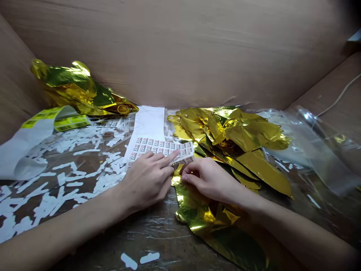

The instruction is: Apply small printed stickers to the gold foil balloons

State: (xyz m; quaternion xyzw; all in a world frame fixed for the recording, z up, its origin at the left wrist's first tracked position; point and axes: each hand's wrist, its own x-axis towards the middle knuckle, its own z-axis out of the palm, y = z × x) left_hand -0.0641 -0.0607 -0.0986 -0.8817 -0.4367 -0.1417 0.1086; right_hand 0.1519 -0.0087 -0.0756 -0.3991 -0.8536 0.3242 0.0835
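Near the middle of the work surface, my left hand (pixel 150 177) lies over a strip of small printed stickers (pixel 149 146), its index finger stretched out along the sheet. The strip carries rows of CE marks and red symbols. Just right of it, my right hand (pixel 210 180) has thumb and index finger drawn together at the strip's lifted right edge; what is between the fingertips is too small to make out. Beneath my right hand lies a flat gold foil balloon (pixel 208 222), reaching toward the front edge.
A pile of gold foil balloons (pixel 234 131) lies at the back right, near clear plastic film (pixel 316 146). More gold foil (pixel 81 90) rests at the back left, beside a curled yellow label strip (pixel 56 119). White paper scraps (pixel 53 203) litter the left. Cardboard walls (pixel 180 52) enclose the surface.
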